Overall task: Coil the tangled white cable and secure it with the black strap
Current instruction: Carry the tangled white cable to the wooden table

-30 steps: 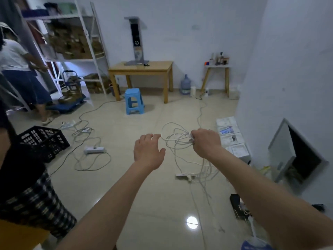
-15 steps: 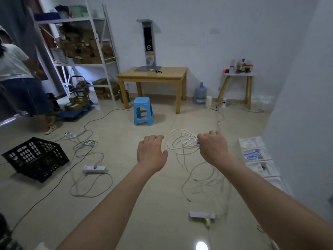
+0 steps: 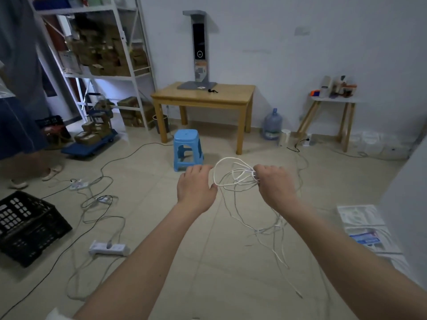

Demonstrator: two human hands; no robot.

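two hands: right hand (image 3: 273,183) grips white cable (image 3: 227,173) loops; left hand (image 3: 196,188) spread.

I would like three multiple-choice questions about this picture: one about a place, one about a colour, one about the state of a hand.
1. Where is the stool?
A. On the table
B. On the floor before the table
C. Inside the crate

2. What colour is the crate?
A. Black
B. Red
C. White

3. What does the right hand do?
A. Hangs empty
B. Presses the floor
C. Grips cable loops

Answers:
1 B: the blue stool stands on the floor in front of the wooden table.
2 A: the crate is black.
3 C: the right hand grips loops of the white cable; the left hand is open beside them.
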